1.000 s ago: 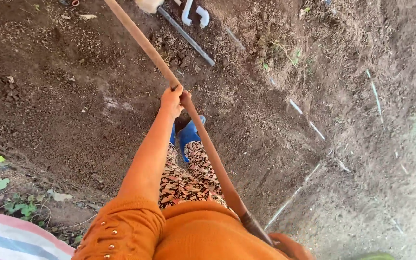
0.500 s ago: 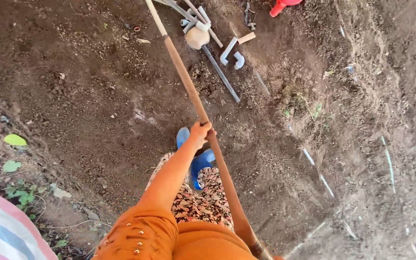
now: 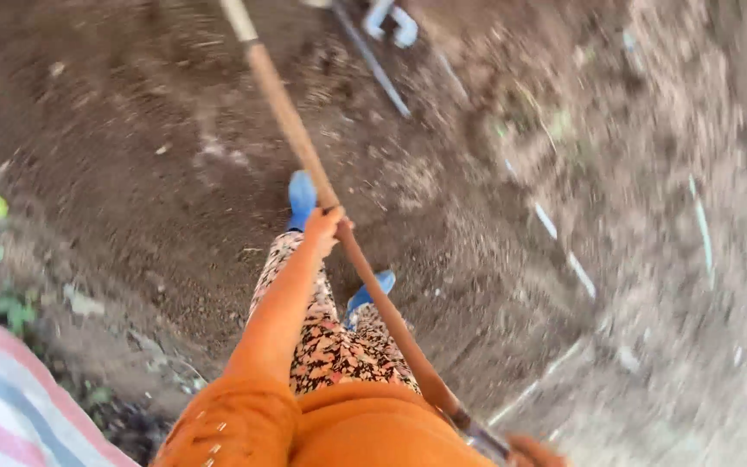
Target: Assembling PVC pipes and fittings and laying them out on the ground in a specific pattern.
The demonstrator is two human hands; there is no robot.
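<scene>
You're mid-stroke working the soil point(image 3: 131, 173): your left hand point(image 3: 326, 227) has its grip wrapped tight around the long wooden handle point(image 3: 304, 151). Right hand point(image 3: 533, 451) sits at the butt end, grip too blurry to tell. Handle runs diagonally between your blue shoes point(image 3: 302, 197). Next pull needs steady footing.

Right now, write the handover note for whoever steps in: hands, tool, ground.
Left hand: closed around the long wooden handle, about midway along it.
Right hand: at the handle's near end by the frame's bottom edge, grip mostly out of view.
The handle slants away over dark loose soil; its working end is out of frame.
Blue shoes stand on the soil.
A striped sheet lies at the left.
The picture is blurred; how much soil is worked cannot be told.
</scene>
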